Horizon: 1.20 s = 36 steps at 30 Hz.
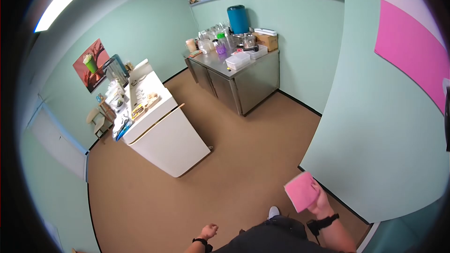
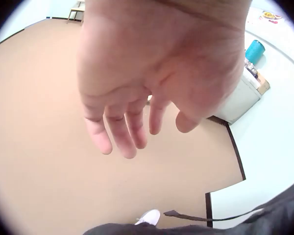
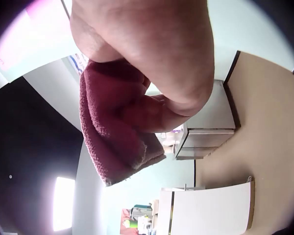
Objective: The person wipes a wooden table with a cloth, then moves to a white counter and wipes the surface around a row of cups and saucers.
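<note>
A folded pink cloth (image 1: pixel 301 192) is held up in my right hand (image 1: pixel 320 203), at the lower right of the head view. Up close in the right wrist view, the cloth (image 3: pixel 110 122) looks thick and fuzzy with a frayed edge, and the fingers curl round it. My left hand (image 1: pixel 209 231) hangs low near my body. Its fingers (image 2: pixel 122 132) droop loosely in the left wrist view, with nothing in them.
A white counter (image 1: pixel 171 140) with supplies on top stands ahead on the left. Behind it on the right is a steel cabinet table (image 1: pixel 255 86) bearing jars, containers, a box and a blue drum (image 1: pixel 238 19). A wall (image 1: pixel 375 136) runs close along my right side.
</note>
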{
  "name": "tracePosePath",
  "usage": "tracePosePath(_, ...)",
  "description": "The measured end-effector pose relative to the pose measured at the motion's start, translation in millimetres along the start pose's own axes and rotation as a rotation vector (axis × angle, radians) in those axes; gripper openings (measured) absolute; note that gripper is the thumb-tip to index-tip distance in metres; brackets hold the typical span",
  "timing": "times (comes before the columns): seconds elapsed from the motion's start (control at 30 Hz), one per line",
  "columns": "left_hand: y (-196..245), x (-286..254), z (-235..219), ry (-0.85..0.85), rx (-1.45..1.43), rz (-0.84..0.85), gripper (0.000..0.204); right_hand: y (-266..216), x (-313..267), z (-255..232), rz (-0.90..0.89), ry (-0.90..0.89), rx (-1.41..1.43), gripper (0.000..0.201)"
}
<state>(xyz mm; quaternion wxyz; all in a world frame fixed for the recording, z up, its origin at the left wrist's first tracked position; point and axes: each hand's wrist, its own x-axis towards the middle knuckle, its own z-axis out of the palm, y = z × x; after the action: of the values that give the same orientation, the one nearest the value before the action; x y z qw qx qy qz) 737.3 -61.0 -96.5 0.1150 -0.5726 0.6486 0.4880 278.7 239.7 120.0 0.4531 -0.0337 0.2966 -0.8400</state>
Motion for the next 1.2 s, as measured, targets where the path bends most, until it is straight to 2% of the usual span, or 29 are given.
tracePosePath(0.07, 32.8, 31.6, -20.8, -0.003, 0.007, 0.077, 0.043, -12.7, 63.6, 18.5, 0.069, -0.051, 0.065, 0.046)
tracePosePath(0.17, 87.5, 42.4, -43.1, 0.104, -0.305, 0.024, 0.04, -34.2, 154.9, 49.6, 0.14, -0.176, -0.004, 0.045)
tracePosePath(0.27, 96.1, 71.9, -56.8, 0.079, -0.357, -0.06, 0.035, -41.4, 236.9, 78.7, 0.17, -0.234, -0.016, 0.043)
tracePosePath(0.37, 105.1, 102.0, -74.3, 0.017, -0.285, -0.254, 0.035, -31.4, 307.8, 97.5, 0.198, -0.226, -0.022, 0.04)
tracePosePath(0.47, 126.8, 156.8, -102.3, -0.054, -0.283, -0.298, 0.033, -18.6, 368.8, 107.9, 0.218, -0.184, -0.054, 0.038)
tracePosePath(0.6, 172.7, 279.9, -159.7, -0.025, -0.273, -0.129, 0.027, -10.1, 449.9, 130.8, 0.216, -0.072, -0.115, 0.037)
tracePosePath(0.63, 203.3, 311.5, -180.1, -0.005, -0.225, -0.066, 0.027, -8.0, 471.5, 141.2, 0.219, -0.041, -0.132, 0.036)
tracePosePath(0.67, 260.8, 321.2, -202.9, 0.014, -0.167, -0.006, 0.031, -10.8, 486.6, 164.9, 0.217, -0.01, -0.148, 0.035)
tracePosePath(0.7, 274.3, 369.4, -214.9, 0.026, -0.072, 0.172, 0.04, -9.4, 506.9, 173.9, 0.191, 0.009, -0.173, 0.035)
tracePosePath(0.73, 340.0, 369.3, -242.4, 0.043, 0.092, 0.234, 0.048, -10.7, 525.9, 182.7, 0.187, 0.0, -0.183, 0.036)
tracePosePath(0.77, 400.3, 365.2, -265.6, 0.08, 0.18, 0.388, 0.05, -12.0, 541.5, 190.7, 0.19, -0.003, -0.189, 0.036)
tracePosePath(0.83, 489.8, 386.2, -297.0, 0.068, 0.125, 0.446, 0.049, -12.5, 574.6, 206.6, 0.204, -0.003, -0.214, 0.037)
tracePosePath(0.9, 574.0, 392.3, -323.7, 0.061, 0.05, 0.576, 0.047, -7.4, 614.4, 222.7, 0.215, -0.017, -0.239, 0.037)
tracePosePath(0.97, 639.7, 404.7, -340.0, -0.042, -0.131, 0.699, 0.048, -2.8, 655.1, 233.7, 0.239, -0.029, -0.282, 0.036)
tracePosePath(1.07, 724.6, 418.3, -366.0, -0.102, -0.125, 0.838, 0.053, 4.7, 733.9, 254.5, 0.308, -0.099, -0.35, 0.035)
tracePosePath(1.2, 797.5, 451.0, -400.1, -0.145, -0.162, 0.904, 0.063, 15.4, 854.5, 286.8, 0.427, -0.277, -0.423, 0.032)
